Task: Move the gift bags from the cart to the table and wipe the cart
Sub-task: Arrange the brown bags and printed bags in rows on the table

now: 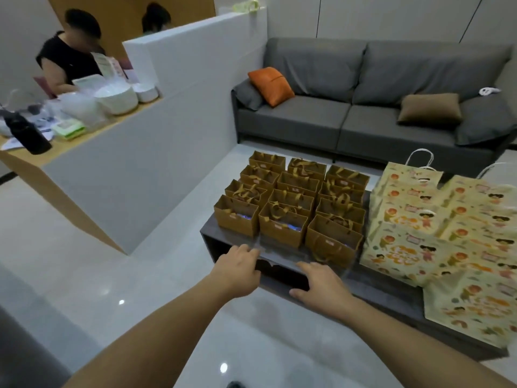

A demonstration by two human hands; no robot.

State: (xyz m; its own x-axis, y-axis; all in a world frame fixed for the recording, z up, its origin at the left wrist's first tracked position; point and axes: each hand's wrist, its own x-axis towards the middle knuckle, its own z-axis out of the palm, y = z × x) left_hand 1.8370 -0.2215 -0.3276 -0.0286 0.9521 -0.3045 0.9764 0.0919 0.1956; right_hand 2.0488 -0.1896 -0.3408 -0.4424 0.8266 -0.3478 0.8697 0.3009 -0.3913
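both my forearms reach out; my left hand (pixel 237 268) and right hand (pixel 321 284) lie flat and loose at the dark surface (pixel 391 292) edge, holding nothing. brown gift bags (pixel 291 203) stand packed together just beyond, beside cream bags (pixel 436 231). paper's light, crushable, so i'd lift by the ribbon handles.

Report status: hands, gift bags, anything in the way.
Left hand and right hand open at the table edge. Brown gift bags upright in rows, cream bags beside them. Nothing blocking.
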